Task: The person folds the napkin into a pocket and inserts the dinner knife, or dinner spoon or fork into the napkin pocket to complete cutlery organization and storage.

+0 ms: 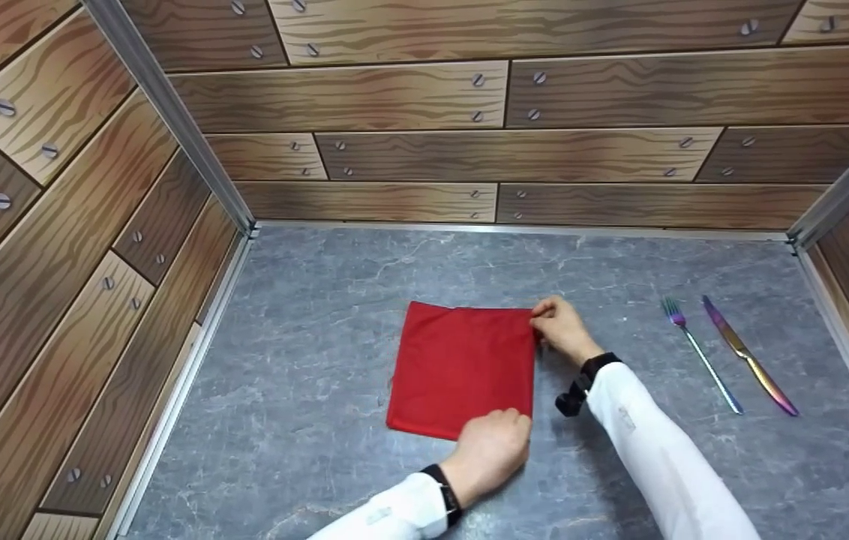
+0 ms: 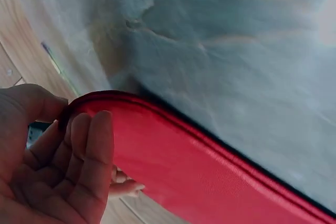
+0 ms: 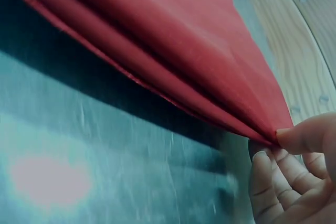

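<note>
A red cloth (image 1: 462, 367), folded into a rough square, lies on the grey marbled surface. My left hand (image 1: 490, 450) holds its near right corner; in the left wrist view the thumb and fingers of that hand (image 2: 63, 166) pinch the layered edge of the cloth (image 2: 173, 166). At the far right corner, my right hand (image 1: 563, 328) grips the cloth. The right wrist view has thumb and forefinger of the right hand (image 3: 299, 171) pinching the gathered corner of the cloth (image 3: 173, 51), whose stacked layers show along the side.
To the right lie a rainbow-coloured fork (image 1: 702, 354) and a matching knife (image 1: 749, 358), side by side at a slant. Wood-patterned walls (image 1: 394, 101) with metal edge strips enclose the surface at the back and both sides.
</note>
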A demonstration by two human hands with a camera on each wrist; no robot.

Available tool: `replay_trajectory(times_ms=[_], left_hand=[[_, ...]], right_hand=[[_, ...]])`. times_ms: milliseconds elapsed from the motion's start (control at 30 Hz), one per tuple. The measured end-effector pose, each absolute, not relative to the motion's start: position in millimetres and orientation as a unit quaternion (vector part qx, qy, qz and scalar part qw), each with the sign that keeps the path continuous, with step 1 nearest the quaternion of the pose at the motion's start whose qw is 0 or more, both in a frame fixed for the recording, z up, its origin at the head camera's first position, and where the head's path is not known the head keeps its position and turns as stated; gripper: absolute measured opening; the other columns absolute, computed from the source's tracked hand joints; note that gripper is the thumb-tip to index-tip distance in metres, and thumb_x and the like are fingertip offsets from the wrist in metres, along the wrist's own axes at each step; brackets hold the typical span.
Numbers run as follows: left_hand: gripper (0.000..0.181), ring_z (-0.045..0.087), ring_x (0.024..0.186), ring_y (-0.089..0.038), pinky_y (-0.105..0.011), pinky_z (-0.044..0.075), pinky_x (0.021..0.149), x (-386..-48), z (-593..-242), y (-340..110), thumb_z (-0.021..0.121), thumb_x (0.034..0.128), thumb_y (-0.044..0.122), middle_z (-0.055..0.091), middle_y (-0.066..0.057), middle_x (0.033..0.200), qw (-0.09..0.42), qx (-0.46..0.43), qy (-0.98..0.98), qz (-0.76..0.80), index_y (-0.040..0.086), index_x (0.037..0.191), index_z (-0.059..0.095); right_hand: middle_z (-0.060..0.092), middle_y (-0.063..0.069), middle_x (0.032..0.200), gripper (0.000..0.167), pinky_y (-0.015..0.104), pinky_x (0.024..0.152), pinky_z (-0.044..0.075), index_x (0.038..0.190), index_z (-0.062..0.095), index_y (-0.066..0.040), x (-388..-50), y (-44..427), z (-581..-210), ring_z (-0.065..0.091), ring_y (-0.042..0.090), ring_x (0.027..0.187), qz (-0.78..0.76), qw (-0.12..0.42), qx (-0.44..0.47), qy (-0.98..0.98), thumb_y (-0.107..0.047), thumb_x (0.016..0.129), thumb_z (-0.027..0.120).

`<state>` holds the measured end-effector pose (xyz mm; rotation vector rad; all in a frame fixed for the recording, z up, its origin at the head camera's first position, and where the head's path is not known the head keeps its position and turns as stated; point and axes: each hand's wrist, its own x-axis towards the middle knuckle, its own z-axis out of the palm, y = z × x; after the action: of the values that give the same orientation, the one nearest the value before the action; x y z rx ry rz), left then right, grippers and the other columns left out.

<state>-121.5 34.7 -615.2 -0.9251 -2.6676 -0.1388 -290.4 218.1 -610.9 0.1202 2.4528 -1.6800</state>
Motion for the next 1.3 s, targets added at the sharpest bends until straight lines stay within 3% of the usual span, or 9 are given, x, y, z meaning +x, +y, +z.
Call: replay_trajectory(times_ms=[300, 700, 900, 1033, 1167, 1233, 1300], left_hand=[[0.012, 0.057, 0.059, -0.011, -0.026, 0.045, 0.041, -124.0, -629.5, 74.3, 0.071, 0.0827, 0.021, 0.056, 0.006, 0.072, 0.215, -0.356, -0.909, -0.009, 0.020, 0.077, 0.061], [0.015, 0.057, 0.058, -0.010, -0.026, 0.046, 0.041, -124.4, -637.0, 99.8, 0.073, 0.0835, 0.025, 0.058, 0.007, 0.073, 0.185, -0.360, -0.914, 0.008, 0.022, 0.079, 0.059], [0.027, 0.061, 0.062, -0.013, -0.028, 0.047, 0.046, -129.1, -630.3, 90.5, 0.073, 0.0886, 0.046, 0.059, 0.006, 0.076, 0.130, -0.360, -0.922, -0.053, 0.022, 0.083, 0.063], [0.018, 0.062, 0.066, -0.015, -0.032, 0.047, 0.045, -149.8, -614.7, 72.6, 0.067, 0.0929, 0.039, 0.061, 0.006, 0.078, 0.077, -0.333, -0.935, -0.096, 0.023, 0.083, 0.065], [0.008, 0.065, 0.082, -0.019, -0.035, 0.056, 0.060, -191.2, -605.0, 42.7, 0.068, 0.0899, 0.028, 0.065, 0.003, 0.091, 0.062, -0.304, -0.947, -0.085, 0.021, 0.092, 0.069], [0.022, 0.065, 0.102, -0.024, -0.040, 0.057, 0.084, -214.6, -607.0, 25.0, 0.068, 0.0907, 0.027, 0.068, -0.002, 0.109, 0.071, -0.300, -0.949, -0.058, 0.017, 0.109, 0.071], [0.041, 0.058, 0.124, -0.029, -0.045, 0.046, 0.107, -235.4, -612.7, 8.0, 0.066, 0.0942, 0.031, 0.063, -0.006, 0.132, 0.068, -0.289, -0.954, -0.034, 0.014, 0.132, 0.066]], right_hand=[[0.055, 0.006, 0.079, 0.018, 0.021, 0.047, 0.044, 0.107, 0.054, 0.008, -293.9, 244.0, -615.6, 0.051, 0.010, 0.055, -0.535, 0.087, 0.054, 0.839, 0.005, 0.091, 0.061], [0.057, 0.006, 0.079, 0.016, 0.022, 0.055, 0.043, 0.103, 0.056, 0.009, -292.9, 260.9, -617.1, 0.051, 0.009, 0.058, -0.493, 0.058, 0.037, 0.868, 0.005, 0.088, 0.061], [0.062, 0.017, 0.094, 0.017, 0.034, 0.074, 0.047, 0.105, 0.059, 0.005, -288.1, 263.3, -614.0, 0.059, 0.027, 0.082, -0.437, 0.029, 0.042, 0.898, -0.001, 0.090, 0.058], [0.062, 0.025, 0.106, 0.021, 0.048, 0.089, 0.047, 0.110, 0.062, 0.006, -281.8, 262.3, -613.1, 0.059, 0.040, 0.100, -0.374, -0.035, 0.016, 0.926, -0.005, 0.094, 0.056], [0.062, 0.029, 0.115, 0.030, 0.059, 0.096, 0.045, 0.119, 0.064, 0.008, -272.4, 254.7, -614.6, 0.057, 0.048, 0.111, -0.284, -0.089, -0.063, 0.953, -0.009, 0.095, 0.064], [0.059, 0.030, 0.129, 0.042, 0.062, 0.105, 0.040, 0.130, 0.061, 0.008, -266.6, 248.8, -617.2, 0.052, 0.050, 0.123, -0.230, -0.080, -0.107, 0.964, -0.016, 0.096, 0.067], [0.051, 0.030, 0.144, 0.055, 0.063, 0.112, 0.033, 0.142, 0.053, 0.007, -260.0, 242.7, -621.0, 0.042, 0.049, 0.136, -0.184, -0.053, -0.142, 0.971, -0.026, 0.099, 0.066]])
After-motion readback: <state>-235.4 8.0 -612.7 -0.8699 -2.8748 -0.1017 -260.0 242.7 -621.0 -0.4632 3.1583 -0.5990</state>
